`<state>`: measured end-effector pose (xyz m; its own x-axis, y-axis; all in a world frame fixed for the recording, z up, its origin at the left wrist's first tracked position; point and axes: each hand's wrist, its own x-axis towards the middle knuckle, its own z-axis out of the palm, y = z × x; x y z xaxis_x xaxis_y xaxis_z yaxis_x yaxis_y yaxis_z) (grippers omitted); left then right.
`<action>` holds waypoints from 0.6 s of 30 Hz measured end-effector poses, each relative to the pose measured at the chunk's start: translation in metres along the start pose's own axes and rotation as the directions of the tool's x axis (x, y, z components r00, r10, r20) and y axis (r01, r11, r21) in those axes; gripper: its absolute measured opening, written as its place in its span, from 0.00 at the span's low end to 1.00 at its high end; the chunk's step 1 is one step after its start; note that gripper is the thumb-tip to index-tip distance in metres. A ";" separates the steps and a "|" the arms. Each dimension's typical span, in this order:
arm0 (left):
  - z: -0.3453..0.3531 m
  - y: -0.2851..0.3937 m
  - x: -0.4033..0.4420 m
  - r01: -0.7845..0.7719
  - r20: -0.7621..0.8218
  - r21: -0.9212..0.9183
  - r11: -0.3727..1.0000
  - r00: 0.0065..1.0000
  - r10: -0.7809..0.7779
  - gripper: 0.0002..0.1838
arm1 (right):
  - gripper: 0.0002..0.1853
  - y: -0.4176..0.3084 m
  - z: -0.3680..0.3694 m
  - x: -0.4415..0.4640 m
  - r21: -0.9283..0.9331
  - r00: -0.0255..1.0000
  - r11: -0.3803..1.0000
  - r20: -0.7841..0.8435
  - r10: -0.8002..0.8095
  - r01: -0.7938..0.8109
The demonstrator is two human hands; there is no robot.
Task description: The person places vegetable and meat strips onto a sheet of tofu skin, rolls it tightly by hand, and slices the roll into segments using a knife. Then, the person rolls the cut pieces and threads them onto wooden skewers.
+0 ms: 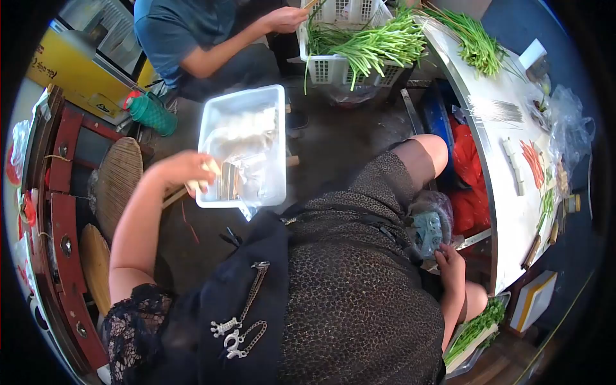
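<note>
My left hand point(181, 171) is closed around a small pale, roll-like piece point(210, 168) at the near-left rim of a white plastic bin point(280, 147). Inside the bin lie a row of pale pieces point(253, 122), clear plastic film point(253, 168) and a brownish flat bundle point(228, 181). My right hand point(450, 259) is beside my thigh, fingers pinched together at the lower edge of a clear plastic bag point(443, 208) with a bluish wad point(427, 231) in it. Whether those fingers grip the bag is unclear.
A white table point(478, 138) on the right carries green stalks point(475, 45), thin skewers point(497, 110), a white roll point(513, 165) and red strips point(532, 162). Another person point(205, 45) sits opposite, near a basket point(321, 70) of greens. A green flask point(153, 114) stands left.
</note>
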<state>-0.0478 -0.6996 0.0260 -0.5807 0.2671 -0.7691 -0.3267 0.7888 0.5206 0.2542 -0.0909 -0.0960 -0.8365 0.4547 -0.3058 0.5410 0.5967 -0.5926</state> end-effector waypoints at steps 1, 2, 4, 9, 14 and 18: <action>0.011 -0.015 0.010 0.072 0.021 -0.057 0.996 0.997 -0.071 0.17 | 0.19 -0.002 0.000 -0.003 0.033 0.998 0.998 0.008 0.055 -0.056; 0.018 -0.038 0.031 0.109 0.007 -0.075 0.991 0.994 -0.109 0.18 | 0.18 0.000 0.000 -0.006 0.097 0.996 0.991 0.002 0.091 -0.091; 0.034 -0.063 0.074 0.034 -0.073 -0.211 0.977 0.996 -0.051 0.19 | 0.17 0.001 -0.001 -0.011 0.078 0.993 0.990 0.000 0.117 -0.117; 0.063 -0.085 0.171 -0.326 -0.409 -0.621 0.713 0.911 0.061 0.23 | 0.18 0.029 0.005 -0.026 -0.014 0.994 0.999 -0.107 0.037 -0.039; 0.029 -0.075 0.213 -0.381 -0.353 -0.866 0.325 0.925 0.144 0.23 | 0.19 0.010 0.005 -0.048 0.058 0.983 0.991 -0.130 0.128 -0.122; 0.009 -0.096 0.252 -0.569 -0.364 -0.733 0.373 0.791 0.492 0.20 | 0.20 0.024 0.007 -0.057 0.032 0.975 0.985 -0.143 0.172 -0.169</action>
<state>-0.1560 -0.7031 -0.2210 -0.8913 0.3978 -0.2175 -0.3380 -0.2632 0.9036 0.3138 -0.1076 -0.0983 -0.7100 0.6402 -0.2933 0.6713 0.4897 -0.5563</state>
